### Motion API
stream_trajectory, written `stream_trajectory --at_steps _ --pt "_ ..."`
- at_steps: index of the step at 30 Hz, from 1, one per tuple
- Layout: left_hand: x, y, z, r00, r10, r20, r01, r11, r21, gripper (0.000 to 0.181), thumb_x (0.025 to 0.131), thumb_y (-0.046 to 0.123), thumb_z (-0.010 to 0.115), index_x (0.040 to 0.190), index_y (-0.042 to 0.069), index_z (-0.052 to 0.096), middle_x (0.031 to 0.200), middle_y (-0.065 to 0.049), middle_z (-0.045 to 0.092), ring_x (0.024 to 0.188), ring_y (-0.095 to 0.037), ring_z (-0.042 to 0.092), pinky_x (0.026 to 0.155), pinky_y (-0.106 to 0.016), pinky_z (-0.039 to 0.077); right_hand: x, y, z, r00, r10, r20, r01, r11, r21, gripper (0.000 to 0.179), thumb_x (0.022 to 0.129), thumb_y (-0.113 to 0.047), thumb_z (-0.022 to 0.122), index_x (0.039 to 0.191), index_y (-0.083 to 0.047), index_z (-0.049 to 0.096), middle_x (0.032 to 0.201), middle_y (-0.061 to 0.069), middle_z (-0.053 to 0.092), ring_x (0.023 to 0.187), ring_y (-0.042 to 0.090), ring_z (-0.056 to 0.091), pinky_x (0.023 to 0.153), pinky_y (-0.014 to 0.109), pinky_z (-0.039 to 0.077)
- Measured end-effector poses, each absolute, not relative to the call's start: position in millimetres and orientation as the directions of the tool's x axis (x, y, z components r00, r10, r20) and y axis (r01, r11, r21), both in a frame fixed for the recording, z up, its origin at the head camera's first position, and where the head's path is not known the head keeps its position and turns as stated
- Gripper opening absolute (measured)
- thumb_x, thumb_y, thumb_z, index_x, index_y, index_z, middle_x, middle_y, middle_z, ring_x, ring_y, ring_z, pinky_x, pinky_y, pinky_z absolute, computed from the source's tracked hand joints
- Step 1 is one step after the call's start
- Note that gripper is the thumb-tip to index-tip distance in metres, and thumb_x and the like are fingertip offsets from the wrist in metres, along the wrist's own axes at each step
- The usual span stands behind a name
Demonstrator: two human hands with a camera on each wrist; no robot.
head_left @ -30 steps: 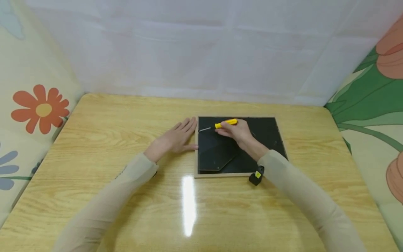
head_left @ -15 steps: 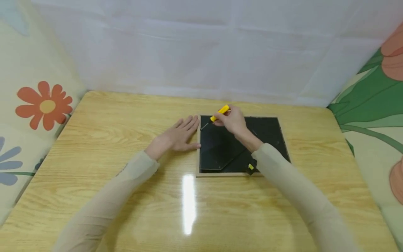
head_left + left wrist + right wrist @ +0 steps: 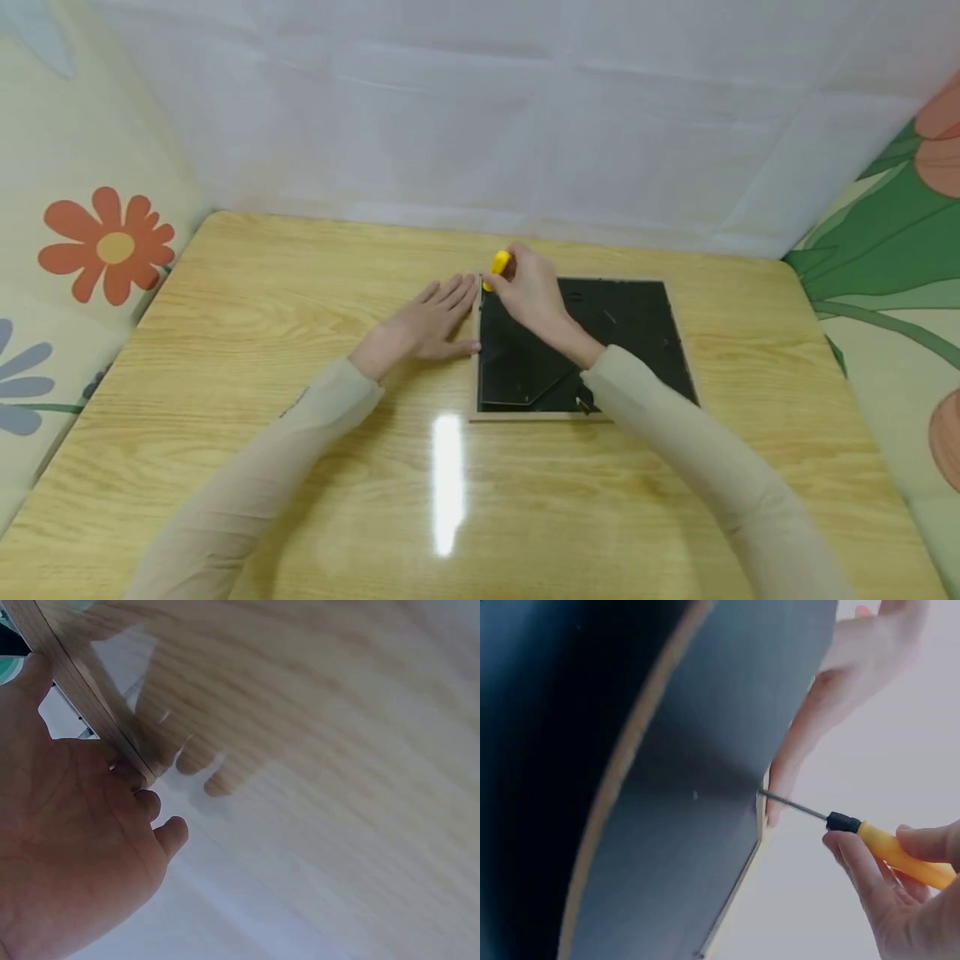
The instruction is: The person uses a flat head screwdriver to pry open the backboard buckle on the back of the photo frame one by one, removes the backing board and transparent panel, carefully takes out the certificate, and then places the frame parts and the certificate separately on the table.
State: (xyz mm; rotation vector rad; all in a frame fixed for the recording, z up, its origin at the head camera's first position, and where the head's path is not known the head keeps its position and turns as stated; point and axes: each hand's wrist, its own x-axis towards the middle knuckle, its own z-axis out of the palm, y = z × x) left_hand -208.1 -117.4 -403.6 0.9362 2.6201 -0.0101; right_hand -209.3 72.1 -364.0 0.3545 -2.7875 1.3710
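Observation:
A picture frame (image 3: 630,333) with a thin light wood border lies back side up on the table, its black backing and stand flap (image 3: 510,371) showing. My right hand (image 3: 538,293) grips a yellow-handled screwdriver (image 3: 500,263) over the frame's far left corner. In the right wrist view, the metal tip of the screwdriver (image 3: 885,849) meets the inner edge of the border. My left hand (image 3: 431,327) lies with fingers straight and spread against the frame's left side. The left wrist view shows this hand (image 3: 82,832) with its fingertips along the wooden border (image 3: 86,682).
The wood-grain table (image 3: 337,500) stretches out around the frame. A white cloth (image 3: 450,125) hangs behind its far edge, and flower-patterned panels (image 3: 112,150) stand at both sides. Small metal tabs line the frame's inner edge.
The screwdriver has tilted from nearly flat to steeper as my right hand moved left and slightly away toward the frame's far left corner. The left hand keeps its place against the frame.

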Motion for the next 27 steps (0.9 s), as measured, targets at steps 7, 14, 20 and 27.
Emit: stream_trajectory --at_steps 7,14,20,27 --pt "-208.8 -112.2 -403.3 -0.712 0.59 -0.382 0.599 0.793 0.11 0.094 0.095 0.064 0.037 0.153 0.003 -0.005 0.159 -0.013 -0.011 0.146 -0.028 -0.007 0.117 -0.047 0.002 -224.1 91.0 -369.0 -0.983 -0.165 -0.074 0.008 0.368 -0.93 0.028 0.091 -0.007 0.066 0.112 0.007 0.054 0.099 0.023 0.066 0.082 0.03 0.07 0.074 0.039 0.058" --pt "-207.8 -112.3 -400.7 -0.714 0.578 -0.396 0.587 0.802 0.112 0.094 0.095 0.064 0.037 0.152 0.004 -0.007 0.159 -0.012 -0.012 0.146 -0.027 -0.007 0.117 -0.046 0.002 -227.7 104.2 -377.7 -0.959 -0.131 -0.252 0.228 0.178 -0.957 0.04 0.093 -0.008 0.064 0.125 0.011 0.049 0.105 0.025 0.065 0.08 0.025 0.071 0.081 0.041 0.056" --pt "-208.1 -113.4 -399.0 -0.716 0.579 -0.39 0.587 0.802 0.112 0.094 0.095 0.064 0.038 0.153 0.004 -0.005 0.159 -0.012 -0.011 0.146 -0.027 -0.006 0.117 -0.047 0.003 -218.0 93.4 -376.4 -0.985 -0.148 -0.093 0.041 0.319 -0.947 0.032 0.092 -0.009 0.066 0.115 0.009 0.054 0.098 0.022 0.066 0.08 0.027 0.071 0.075 0.039 0.058" --pt "-207.8 -115.2 -398.3 -0.721 0.577 -0.384 0.59 0.802 0.099 0.093 0.095 0.063 0.039 0.153 0.003 -0.004 0.159 -0.013 -0.009 0.146 -0.028 -0.005 0.117 -0.047 0.004 -212.6 72.3 -364.7 -0.969 -0.226 0.102 -0.22 0.594 -0.774 0.017 0.09 -0.011 0.069 0.097 0.001 0.058 0.082 0.012 0.064 0.068 0.019 0.066 0.059 0.025 0.056"
